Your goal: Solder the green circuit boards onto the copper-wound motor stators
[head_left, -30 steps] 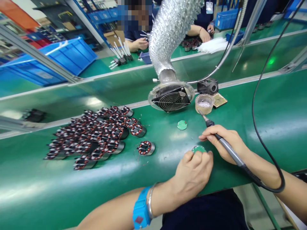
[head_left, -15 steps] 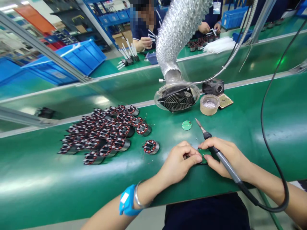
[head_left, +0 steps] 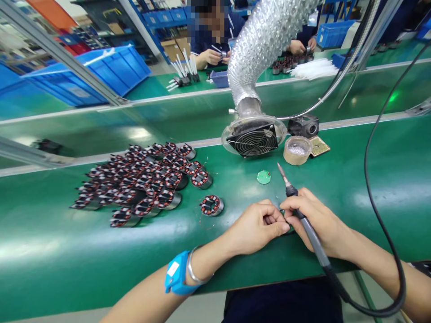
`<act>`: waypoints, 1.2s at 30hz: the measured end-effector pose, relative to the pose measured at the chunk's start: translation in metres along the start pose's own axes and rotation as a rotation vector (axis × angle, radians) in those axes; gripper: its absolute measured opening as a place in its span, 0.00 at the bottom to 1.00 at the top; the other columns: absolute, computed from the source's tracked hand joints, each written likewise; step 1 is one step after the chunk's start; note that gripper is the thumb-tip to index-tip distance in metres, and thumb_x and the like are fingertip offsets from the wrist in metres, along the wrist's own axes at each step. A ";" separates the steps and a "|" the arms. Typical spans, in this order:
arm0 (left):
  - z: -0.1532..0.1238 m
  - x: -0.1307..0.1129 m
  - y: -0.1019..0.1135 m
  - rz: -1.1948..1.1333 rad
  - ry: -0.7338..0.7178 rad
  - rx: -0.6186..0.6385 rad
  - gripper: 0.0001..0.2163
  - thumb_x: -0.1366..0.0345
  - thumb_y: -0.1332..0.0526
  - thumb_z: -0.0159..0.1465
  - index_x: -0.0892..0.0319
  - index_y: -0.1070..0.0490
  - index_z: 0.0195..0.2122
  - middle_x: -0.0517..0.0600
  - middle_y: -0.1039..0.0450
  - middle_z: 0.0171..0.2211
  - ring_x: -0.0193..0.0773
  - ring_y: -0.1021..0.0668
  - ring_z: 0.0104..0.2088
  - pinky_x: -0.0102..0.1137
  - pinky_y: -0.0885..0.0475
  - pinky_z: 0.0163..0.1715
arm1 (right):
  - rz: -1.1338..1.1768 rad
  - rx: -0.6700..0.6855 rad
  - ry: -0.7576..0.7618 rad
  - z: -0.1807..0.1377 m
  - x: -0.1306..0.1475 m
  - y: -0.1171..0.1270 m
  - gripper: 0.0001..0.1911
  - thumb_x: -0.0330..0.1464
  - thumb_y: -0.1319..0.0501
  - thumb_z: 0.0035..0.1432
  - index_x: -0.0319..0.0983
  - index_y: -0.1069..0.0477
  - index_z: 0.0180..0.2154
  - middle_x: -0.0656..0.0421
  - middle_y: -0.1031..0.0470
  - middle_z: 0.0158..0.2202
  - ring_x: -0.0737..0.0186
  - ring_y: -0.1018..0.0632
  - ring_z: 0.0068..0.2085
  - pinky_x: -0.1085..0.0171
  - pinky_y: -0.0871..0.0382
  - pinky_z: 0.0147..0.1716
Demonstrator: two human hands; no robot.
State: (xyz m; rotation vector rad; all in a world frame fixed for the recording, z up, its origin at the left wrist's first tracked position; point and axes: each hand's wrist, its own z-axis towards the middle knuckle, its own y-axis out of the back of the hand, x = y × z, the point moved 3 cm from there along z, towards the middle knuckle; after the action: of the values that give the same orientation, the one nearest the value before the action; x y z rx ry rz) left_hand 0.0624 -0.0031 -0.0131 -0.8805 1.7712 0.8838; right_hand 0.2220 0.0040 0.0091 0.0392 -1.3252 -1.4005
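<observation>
My left hand (head_left: 256,226) is closed in a pinch at the near edge of the green bench (head_left: 101,255), fingertips meeting my right hand. Between the two hands lies a small green round circuit board (head_left: 288,228), almost fully hidden by the fingers. My right hand (head_left: 318,222) grips a soldering iron (head_left: 305,222) like a pen, tip pointing up and away, its black cable (head_left: 377,211) looping off to the right. A second green round board (head_left: 263,177) lies loose on the bench beyond the hands. One wound stator (head_left: 211,205) sits alone to the left of my left hand.
A heap of several wound stators (head_left: 141,184) covers the bench at left. A fume fan on a foil duct (head_left: 254,137), a tape roll holding solder bits (head_left: 296,150) and a black holder (head_left: 304,125) stand behind. Other people work at the far bench, near blue bins (head_left: 87,76).
My left hand slid from covering the green board to a pinch against my right hand. My right hand came closer in with the iron. The view shifted slightly.
</observation>
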 end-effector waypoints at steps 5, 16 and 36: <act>-0.005 0.002 -0.005 0.016 -0.084 -0.185 0.04 0.68 0.40 0.57 0.61 0.32 0.26 0.45 0.38 0.29 0.30 0.33 0.26 0.27 0.36 0.27 | -0.057 0.010 -0.036 -0.012 0.002 -0.007 0.17 0.20 0.47 0.60 0.39 0.40 0.50 0.57 0.32 0.35 0.60 0.36 0.35 0.62 0.37 0.34; -0.009 -0.002 -0.005 0.199 -0.101 -0.238 0.03 0.69 0.40 0.56 0.61 0.28 0.27 0.46 0.36 0.28 0.30 0.31 0.25 0.26 0.34 0.26 | -0.085 -0.222 -0.021 -0.014 0.011 -0.007 0.13 0.20 0.44 0.60 0.39 0.35 0.45 0.59 0.26 0.35 0.63 0.33 0.33 0.64 0.34 0.34; -0.004 -0.002 -0.008 0.178 -0.086 -0.310 0.05 0.74 0.41 0.51 0.61 0.34 0.20 0.44 0.37 0.26 0.26 0.35 0.21 0.23 0.39 0.21 | 0.006 -0.189 -0.132 -0.036 0.040 0.040 0.15 0.24 0.44 0.56 0.39 0.29 0.45 0.57 0.30 0.27 0.63 0.30 0.25 0.62 0.34 0.23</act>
State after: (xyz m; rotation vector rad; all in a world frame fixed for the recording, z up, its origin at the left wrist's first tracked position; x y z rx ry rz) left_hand 0.0677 -0.0099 -0.0116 -0.8723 1.6824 1.3190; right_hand 0.2585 -0.0361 0.0483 -0.1869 -1.2933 -1.5387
